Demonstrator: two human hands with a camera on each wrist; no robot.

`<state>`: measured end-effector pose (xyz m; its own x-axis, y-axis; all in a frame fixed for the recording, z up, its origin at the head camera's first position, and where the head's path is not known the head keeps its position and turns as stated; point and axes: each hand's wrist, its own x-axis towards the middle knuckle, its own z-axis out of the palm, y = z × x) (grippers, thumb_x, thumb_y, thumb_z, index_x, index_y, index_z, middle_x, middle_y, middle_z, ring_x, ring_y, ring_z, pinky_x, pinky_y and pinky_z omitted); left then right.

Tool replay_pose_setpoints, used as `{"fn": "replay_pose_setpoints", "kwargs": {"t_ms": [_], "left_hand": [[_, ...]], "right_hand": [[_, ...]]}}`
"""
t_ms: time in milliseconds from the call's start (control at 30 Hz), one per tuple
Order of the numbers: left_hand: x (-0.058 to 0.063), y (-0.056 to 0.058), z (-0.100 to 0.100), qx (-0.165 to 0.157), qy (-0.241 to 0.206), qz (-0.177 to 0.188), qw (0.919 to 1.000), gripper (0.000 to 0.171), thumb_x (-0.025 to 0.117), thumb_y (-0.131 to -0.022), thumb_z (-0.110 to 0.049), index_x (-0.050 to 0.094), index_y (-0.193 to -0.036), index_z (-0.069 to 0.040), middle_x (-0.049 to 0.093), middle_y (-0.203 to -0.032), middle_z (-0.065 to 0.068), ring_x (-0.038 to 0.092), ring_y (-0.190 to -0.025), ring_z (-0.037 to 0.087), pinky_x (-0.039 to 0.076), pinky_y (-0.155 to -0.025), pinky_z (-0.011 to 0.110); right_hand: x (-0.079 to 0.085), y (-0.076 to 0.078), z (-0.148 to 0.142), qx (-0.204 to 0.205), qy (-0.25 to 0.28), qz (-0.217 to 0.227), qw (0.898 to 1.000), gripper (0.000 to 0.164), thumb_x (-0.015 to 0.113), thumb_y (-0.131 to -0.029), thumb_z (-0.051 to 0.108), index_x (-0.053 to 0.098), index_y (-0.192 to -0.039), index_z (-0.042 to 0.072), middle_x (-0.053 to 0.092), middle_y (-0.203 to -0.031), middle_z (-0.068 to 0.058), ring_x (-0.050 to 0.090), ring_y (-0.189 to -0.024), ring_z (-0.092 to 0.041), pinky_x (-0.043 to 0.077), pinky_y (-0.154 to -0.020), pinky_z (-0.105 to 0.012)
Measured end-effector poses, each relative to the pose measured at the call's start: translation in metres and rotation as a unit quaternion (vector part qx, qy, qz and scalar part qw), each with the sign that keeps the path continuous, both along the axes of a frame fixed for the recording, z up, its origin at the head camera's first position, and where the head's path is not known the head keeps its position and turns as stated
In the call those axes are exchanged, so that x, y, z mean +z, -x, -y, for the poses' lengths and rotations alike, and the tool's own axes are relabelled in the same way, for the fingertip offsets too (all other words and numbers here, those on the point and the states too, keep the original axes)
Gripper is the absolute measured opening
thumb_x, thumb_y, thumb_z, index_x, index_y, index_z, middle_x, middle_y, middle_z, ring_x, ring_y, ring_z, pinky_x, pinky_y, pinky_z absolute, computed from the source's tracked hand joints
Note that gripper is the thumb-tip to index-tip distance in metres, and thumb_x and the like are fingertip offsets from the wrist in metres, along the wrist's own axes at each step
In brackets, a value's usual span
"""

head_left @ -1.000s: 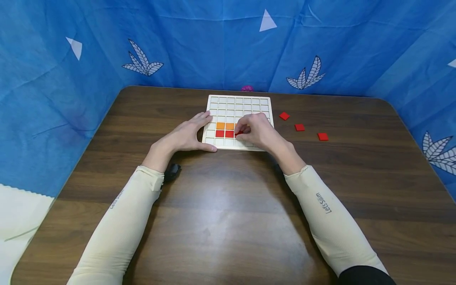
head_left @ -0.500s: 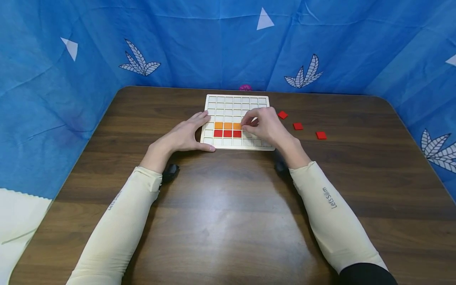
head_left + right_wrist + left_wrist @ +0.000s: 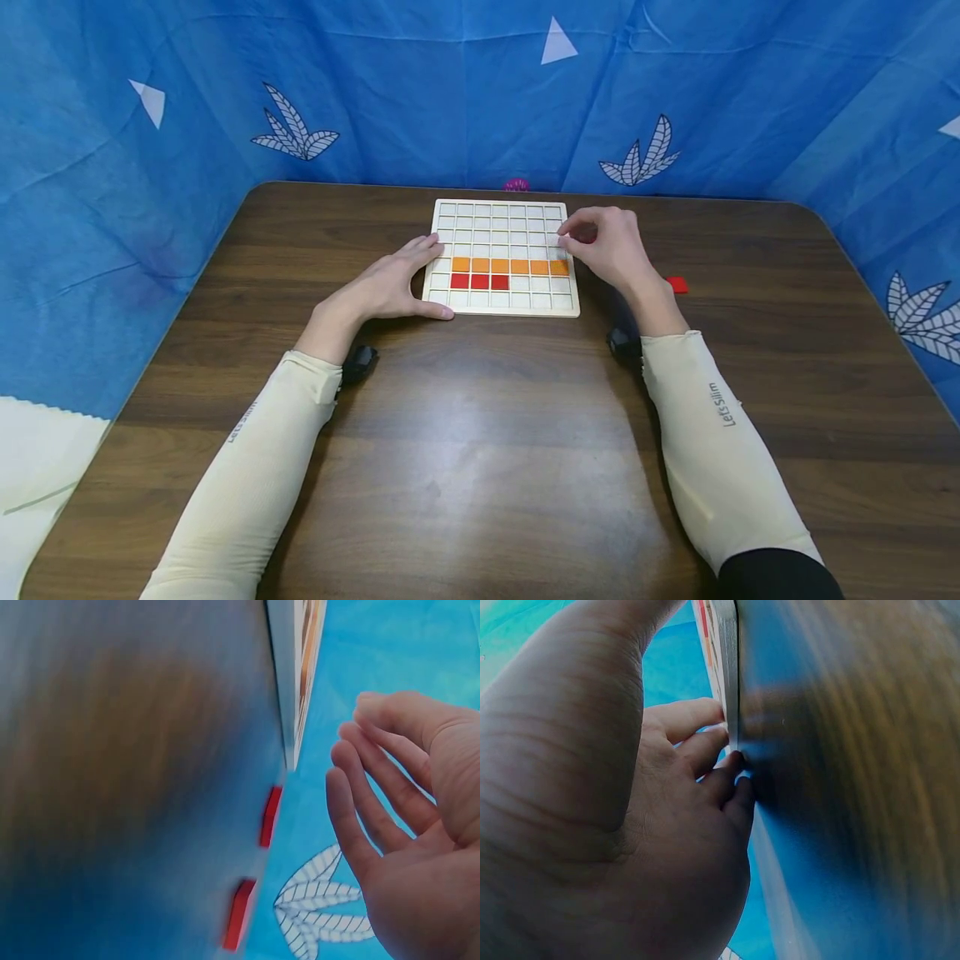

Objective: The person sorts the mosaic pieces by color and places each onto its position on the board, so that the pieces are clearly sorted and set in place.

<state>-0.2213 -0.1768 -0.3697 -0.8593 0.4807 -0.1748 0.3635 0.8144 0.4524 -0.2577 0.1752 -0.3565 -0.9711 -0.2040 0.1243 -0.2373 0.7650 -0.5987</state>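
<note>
A white grid board [image 3: 501,306] lies on the table, with a row of several orange tiles [image 3: 480,265] and three red tiles [image 3: 480,282] in the row in front. My left hand [image 3: 386,283] rests against the board's left side, fingertips at that edge and thumb by the near-left corner. In the left wrist view its fingers [image 3: 697,746] touch the board's side [image 3: 729,675]. Beside the board's right edge hovers my right hand [image 3: 606,242], thumb and index finger close together. The right wrist view shows its fingers [image 3: 375,795] loosely bent, with nothing between them.
A loose red tile [image 3: 677,285] lies on the wooden table [image 3: 450,433], right of the board and beside my right wrist. Two loose red tiles show in the right wrist view, one [image 3: 270,816] nearer the board. A blue patterned cloth [image 3: 465,100] hangs behind the table.
My right hand has put down a red tile as third in its row, then moved right past the board's edge, uncovering more orange tiles. My left hand stays at the board.
</note>
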Motion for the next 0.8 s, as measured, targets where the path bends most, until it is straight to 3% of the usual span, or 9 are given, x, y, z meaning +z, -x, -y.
{"fn": "replay_pose_setpoints", "kwargs": {"t_ms": [233,400,467,633,800], "left_hand": [[0.0,0.0,-0.001,0.003,-0.001,0.005,1.0,0.118,0.084,-0.08,-0.065,0.027,-0.168,-0.012,0.014,-0.178,0.006,0.011,-0.165,0.026,0.023,-0.13,0.053],[0.0,0.0,-0.002,0.004,-0.004,0.004,1.0,0.118,0.084,-0.08,-0.065,0.026,-0.168,-0.011,0.015,-0.178,0.007,0.011,-0.165,0.026,0.023,-0.13,0.053],[0.0,0.0,-0.002,0.004,-0.005,0.004,1.0,0.118,0.085,-0.08,-0.064,0.026,-0.168,-0.011,0.015,-0.178,0.008,0.011,-0.165,0.026,0.023,-0.13,0.053],[0.001,0.001,-0.002,0.003,-0.002,0.005,1.0,0.117,0.084,-0.081,-0.064,0.027,-0.168,-0.01,0.015,-0.178,0.008,0.01,-0.165,0.026,0.022,-0.131,0.053],[0.002,0.002,-0.002,0.0,0.0,0.004,1.0,0.117,0.084,-0.081,-0.064,0.027,-0.168,-0.009,0.015,-0.178,0.009,0.011,-0.165,0.027,0.023,-0.13,0.052]], "right_hand": [[-0.001,0.003,-0.024,-0.04,0.017,0.001,0.999,0.025,0.073,-0.1,0.02,0.077,-0.121,0.008,0.076,-0.12,-0.013,0.067,-0.105,-0.029,0.057,-0.097,-0.045],[-0.002,0.004,-0.031,-0.077,0.014,0.017,0.997,0.03,0.071,-0.101,0.025,0.075,-0.127,0.01,0.074,-0.128,-0.013,0.062,-0.113,-0.03,0.055,-0.095,-0.046],[-0.002,0.005,-0.032,-0.086,0.012,0.024,0.996,0.033,0.072,-0.101,0.025,0.074,-0.129,0.009,0.072,-0.132,-0.014,0.058,-0.119,-0.032,0.051,-0.1,-0.049],[-0.005,0.007,-0.034,-0.084,-0.005,0.037,0.996,0.037,0.073,-0.1,0.022,0.071,-0.132,0.004,0.068,-0.137,-0.02,0.055,-0.124,-0.037,0.044,-0.112,-0.056],[-0.008,0.008,-0.034,-0.075,-0.011,0.052,0.996,0.034,0.074,-0.098,0.015,0.071,-0.13,0.002,0.069,-0.131,-0.022,0.059,-0.117,-0.038,0.048,-0.107,-0.053]]}}
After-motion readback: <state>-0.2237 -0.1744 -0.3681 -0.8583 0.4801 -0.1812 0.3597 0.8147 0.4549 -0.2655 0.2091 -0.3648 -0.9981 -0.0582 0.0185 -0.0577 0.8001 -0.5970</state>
